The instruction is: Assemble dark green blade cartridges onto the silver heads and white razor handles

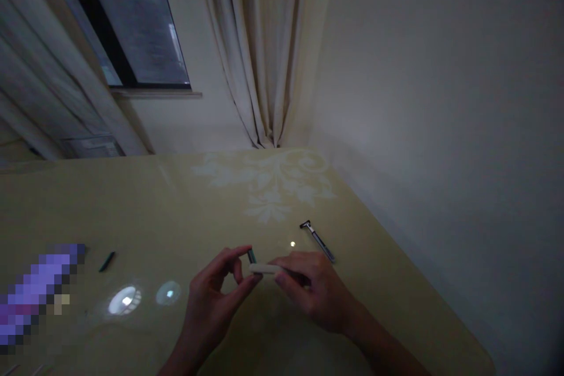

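At the lower centre of the frame, the person's left hand [214, 302] pinches a small, dark green, narrow piece [251, 255] upright between forefinger and thumb, the other fingers curled behind. The right hand [319, 294], just to its right, grips a pale, flat, smooth-looking strip [265, 269] between thumb and bent fingers; the strip's far end overlaps the foot of the green piece, though whether they touch cannot be told.

Above the right hand, slightly right of centre, a slim razor [321, 242] with a dark head and a metallic-looking handle lies slantwise on the glossy, yellowish table [379, 282]. A leafy scroll pattern [275, 182] spreads across the tabletop's far part. At the lower left lie a short, dark, rod-like piece [107, 261] and a long purple object [37, 294], blurred into blocks.

Counted: two hands, one strip, one razor, two small dark pieces, one purple object. Two softly pleated cloth curtains [264, 41] and one dark-framed window [132, 23] fill the upper left.
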A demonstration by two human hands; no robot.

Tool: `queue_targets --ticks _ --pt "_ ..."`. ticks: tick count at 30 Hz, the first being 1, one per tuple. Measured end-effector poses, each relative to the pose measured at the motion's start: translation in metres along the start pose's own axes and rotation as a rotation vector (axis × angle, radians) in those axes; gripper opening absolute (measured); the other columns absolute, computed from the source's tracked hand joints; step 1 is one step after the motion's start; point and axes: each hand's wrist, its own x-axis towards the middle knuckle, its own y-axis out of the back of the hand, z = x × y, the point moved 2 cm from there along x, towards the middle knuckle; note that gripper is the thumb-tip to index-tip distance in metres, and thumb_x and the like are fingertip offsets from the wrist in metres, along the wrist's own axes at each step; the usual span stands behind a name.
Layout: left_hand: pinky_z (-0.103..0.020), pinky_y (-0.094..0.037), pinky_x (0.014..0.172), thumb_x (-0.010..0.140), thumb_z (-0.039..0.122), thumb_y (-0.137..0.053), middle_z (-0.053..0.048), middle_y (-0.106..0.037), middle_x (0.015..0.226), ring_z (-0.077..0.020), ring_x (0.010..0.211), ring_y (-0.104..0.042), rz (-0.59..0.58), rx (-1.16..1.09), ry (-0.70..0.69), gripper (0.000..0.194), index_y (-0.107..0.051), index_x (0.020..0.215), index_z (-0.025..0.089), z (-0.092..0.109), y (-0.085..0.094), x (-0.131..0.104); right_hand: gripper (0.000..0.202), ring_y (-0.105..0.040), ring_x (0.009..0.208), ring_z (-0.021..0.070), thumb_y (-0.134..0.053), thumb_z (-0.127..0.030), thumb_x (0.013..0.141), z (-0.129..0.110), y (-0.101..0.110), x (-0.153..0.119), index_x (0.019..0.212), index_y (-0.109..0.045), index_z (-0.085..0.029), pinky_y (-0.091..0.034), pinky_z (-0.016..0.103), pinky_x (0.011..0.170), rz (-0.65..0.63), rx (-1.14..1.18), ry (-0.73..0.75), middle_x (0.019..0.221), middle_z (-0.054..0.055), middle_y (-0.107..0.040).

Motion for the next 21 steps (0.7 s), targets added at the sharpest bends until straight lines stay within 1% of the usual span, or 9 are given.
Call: queue_targets --ticks 4,8,12,16,20,21 --pt "-0.024 -0.06 0.071 0.081 0.03 -0.088 0.007 -0.061 0.068 -0.0125 0.064 -0.066 0.002 -0.012 0.005 0.038 -0.08 0.117 0.024 0.0004 -0.0007 -0.0005 0.033 -0.062 0.072 0.0182 -0.058 -0.04 0.108 0.0012 -0.0019 -0.0014 0.118 -0.082 -0.021 -0.043 0.031 0.068 0.045 -0.024 -0.023 0.087 0.006 -0.076" --pt "-0.024 -0.06 0.072 0.081 0.029 -0.088 0.007 -0.061 0.067 -0.0121 0.063 -0.066 0.007 -0.007 0.0 0.035 -0.081 0.115 0.024 0.0022 -0.0013 -0.0009 0.032 -0.06 0.07 0.0173 -0.057 -0.04 0.108 -0.0004 -0.0031 -0.0015 0.119 -0.081 -0.022 -0.041 0.03 0.066 0.006 -0.022 -0.003 0.081 0.004 -0.073" --pt "-0.024 -0.059 0.068 0.08 0.03 -0.088 0.007 -0.061 0.067 -0.0125 0.061 -0.066 -0.012 0.012 0.011 0.036 -0.081 0.115 0.024 0.0032 -0.0008 -0.0007 0.033 -0.059 0.07 0.0174 -0.057 -0.04 0.108 -0.0013 -0.0004 0.0008 0.115 -0.082 -0.019 -0.041 0.03 0.066 0.087 -0.009 -0.029 0.081 0.005 -0.072" --pt "-0.026 -0.06 0.069 0.082 0.031 -0.087 0.006 -0.064 0.067 -0.0138 0.061 -0.067 -0.033 0.076 -0.06 0.036 -0.08 0.117 0.024 0.0069 0.0013 0.0006 0.034 -0.061 0.072 0.0179 -0.056 -0.041 0.109 -0.0027 -0.002 0.0022 0.116 -0.082 -0.02 -0.042 0.031 0.067 0.033 0.013 -0.008 0.083 0.005 -0.074" --pt "-0.027 -0.06 0.07 0.084 0.032 -0.086 0.006 -0.064 0.068 -0.0138 0.059 -0.066 -0.037 0.113 -0.094 0.035 -0.079 0.118 0.025 0.0068 0.0019 -0.0007 0.036 -0.059 0.071 0.018 -0.056 -0.044 0.11 -0.002 -0.0025 0.0023 0.115 -0.082 -0.019 -0.041 0.031 0.066 0.091 0.004 -0.034 0.081 0.005 -0.072" --pt "-0.027 -0.06 0.071 0.085 0.031 -0.086 0.007 -0.064 0.068 -0.0139 0.061 -0.067 -0.041 0.106 -0.095 0.036 -0.078 0.119 0.025 0.0056 0.0013 -0.0017 0.036 -0.059 0.071 0.0179 -0.056 -0.044 0.11 -0.0021 -0.0029 0.0022 0.116 -0.082 -0.02 -0.042 0.031 0.067 0.084 0.008 -0.029 0.082 0.005 -0.073"
